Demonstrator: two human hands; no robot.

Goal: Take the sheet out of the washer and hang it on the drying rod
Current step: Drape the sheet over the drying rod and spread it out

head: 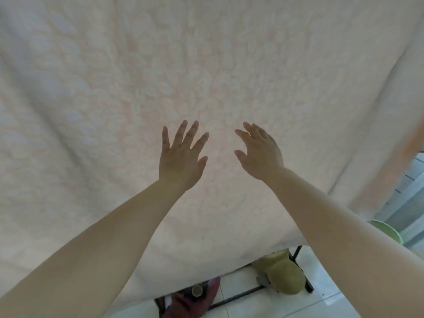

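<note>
A large cream sheet (pixel 206 65) with a faint peach pattern hangs in front of me and fills nearly the whole view. Its lower edge ends above the floor. My left hand (pixel 181 157) is raised in front of the cloth with its fingers spread, holding nothing. My right hand (pixel 259 152) is beside it, a little to the right, fingers apart and slightly curled, also holding nothing. Whether the palms touch the cloth I cannot tell. The drying rod and the washer are hidden.
Below the sheet's edge, black frame bars (pixel 238 294) of a rack stand on a white tiled floor (pixel 309 301). An olive-green slipper (pixel 284 276) and a dark red item (pixel 192 299) lie there. A light green basin (pixel 387 230) sits at the right.
</note>
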